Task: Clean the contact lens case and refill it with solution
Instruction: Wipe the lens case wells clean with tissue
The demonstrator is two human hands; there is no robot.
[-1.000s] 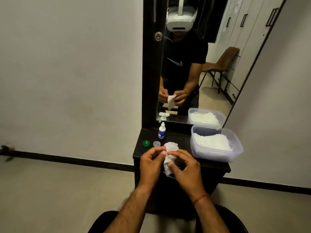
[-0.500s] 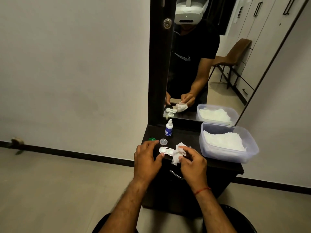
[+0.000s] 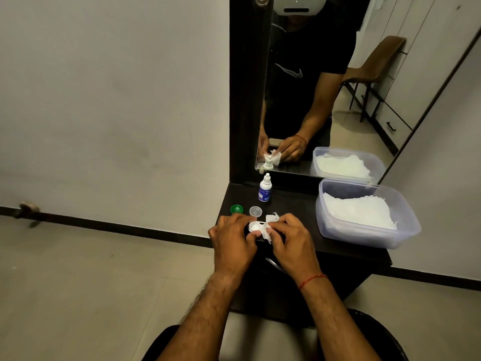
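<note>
Currently gripping the contact lens case [image 3: 254, 226] near the front edge of the counter [image 3: 294, 204], left hand [image 3: 234, 246] fingers curled round it. Pinching a white tissue [image 3: 272, 219] against its right well with right hand [image 3: 291, 243]. Behind: green cap [image 3: 236, 209], clear cap [image 3: 255, 211], solution bottle [image 3: 265, 188].

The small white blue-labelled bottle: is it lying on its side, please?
No, the small white blue-labelled bottle stands upright on the dark wooden dresser top.

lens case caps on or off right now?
Off. Green cap and clear cap lie on the dresser; left well of the lens case shows open.
</note>
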